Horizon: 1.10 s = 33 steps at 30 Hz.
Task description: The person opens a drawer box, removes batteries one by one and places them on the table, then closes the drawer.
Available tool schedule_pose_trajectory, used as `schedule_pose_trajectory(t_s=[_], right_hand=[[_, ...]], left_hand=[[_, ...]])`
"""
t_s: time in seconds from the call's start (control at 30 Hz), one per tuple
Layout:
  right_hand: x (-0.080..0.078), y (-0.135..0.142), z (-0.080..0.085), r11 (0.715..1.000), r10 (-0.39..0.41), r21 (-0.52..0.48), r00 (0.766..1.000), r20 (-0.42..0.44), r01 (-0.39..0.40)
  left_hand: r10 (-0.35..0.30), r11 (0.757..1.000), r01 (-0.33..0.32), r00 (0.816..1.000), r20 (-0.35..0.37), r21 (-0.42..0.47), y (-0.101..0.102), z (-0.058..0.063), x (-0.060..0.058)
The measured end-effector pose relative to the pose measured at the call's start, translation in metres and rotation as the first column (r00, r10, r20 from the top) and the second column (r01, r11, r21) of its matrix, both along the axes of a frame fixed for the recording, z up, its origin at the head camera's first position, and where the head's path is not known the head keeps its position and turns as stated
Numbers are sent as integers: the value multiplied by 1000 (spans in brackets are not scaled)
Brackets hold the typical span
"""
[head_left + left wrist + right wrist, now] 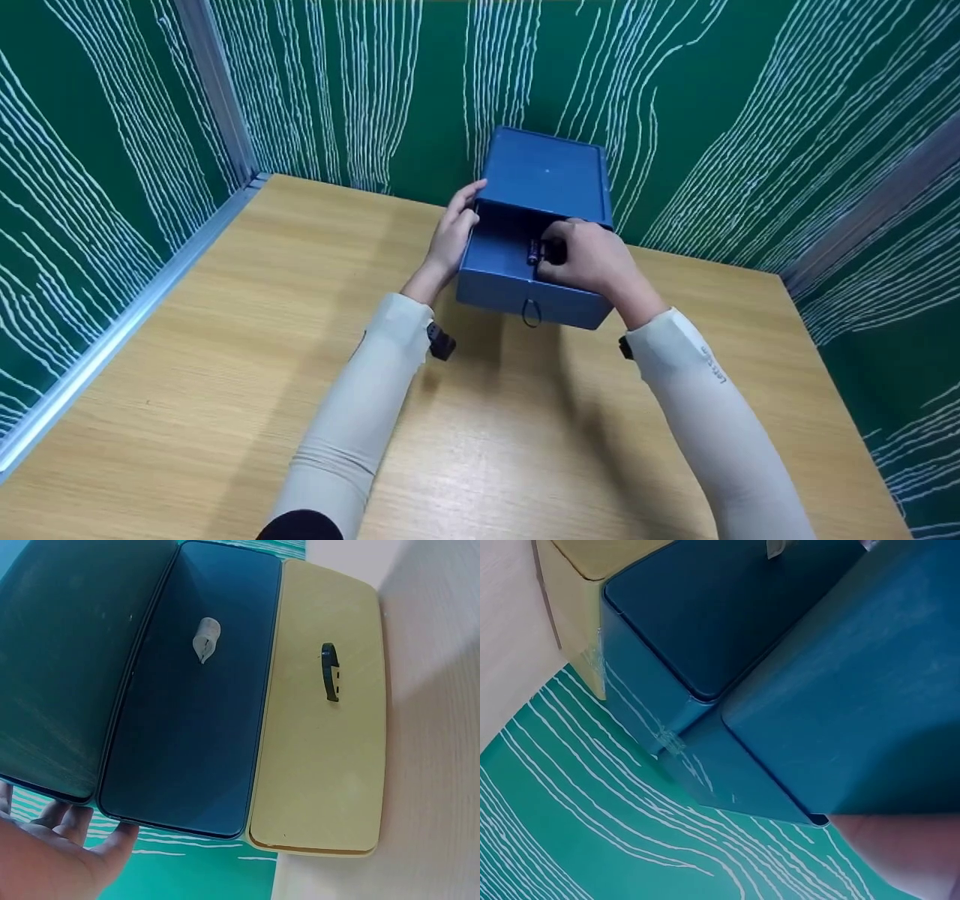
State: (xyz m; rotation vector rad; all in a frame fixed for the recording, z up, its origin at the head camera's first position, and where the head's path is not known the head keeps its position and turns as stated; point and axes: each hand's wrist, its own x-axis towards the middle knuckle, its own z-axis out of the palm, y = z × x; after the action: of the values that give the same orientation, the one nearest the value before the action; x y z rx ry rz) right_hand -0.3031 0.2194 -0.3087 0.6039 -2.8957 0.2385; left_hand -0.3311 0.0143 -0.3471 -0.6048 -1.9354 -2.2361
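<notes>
A blue drawer unit (546, 169) stands near the green back wall, its top drawer (495, 259) pulled out. My left hand (451, 236) rests against the unit's left side, fingers extended near the drawer's opening; in the left wrist view its fingertips (120, 836) touch the side by the drawer fronts. My right hand (592, 256) reaches into the open drawer from the right, thumb and fingers curled round a small dark object (535, 252) with a purplish, cylinder-like end. Most of that object is hidden by the fingers. In the right wrist view, part of my right hand (907, 855) shows beside the drawer.
Under the open drawer are a dark blue drawer (187, 735) with a whitish knob (207, 637) and a yellow drawer (319, 765) with a black handle (328, 673). A black loop (531, 313) hangs on the open drawer's front. The wooden table (300, 300) is bordered by green, white-lined walls.
</notes>
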Motion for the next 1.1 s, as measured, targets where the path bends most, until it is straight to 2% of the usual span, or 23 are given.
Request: schedule_pose_trajectory(t_s=[0.23,0.77,1.1], right_hand=[[1,5,1,990,41,-136,999,18,-38],[11,8,9,971,54,-235,997,60,-38],[19,12,20,961,59,-274,997,44,-44]], left_hand=[[4,1000,-4,1000,-5,-12,1,0,0],[1,1000,-1,1000,6,-6,1,-1,1],[3,1000,-3,1000,0,8,0,1,1]])
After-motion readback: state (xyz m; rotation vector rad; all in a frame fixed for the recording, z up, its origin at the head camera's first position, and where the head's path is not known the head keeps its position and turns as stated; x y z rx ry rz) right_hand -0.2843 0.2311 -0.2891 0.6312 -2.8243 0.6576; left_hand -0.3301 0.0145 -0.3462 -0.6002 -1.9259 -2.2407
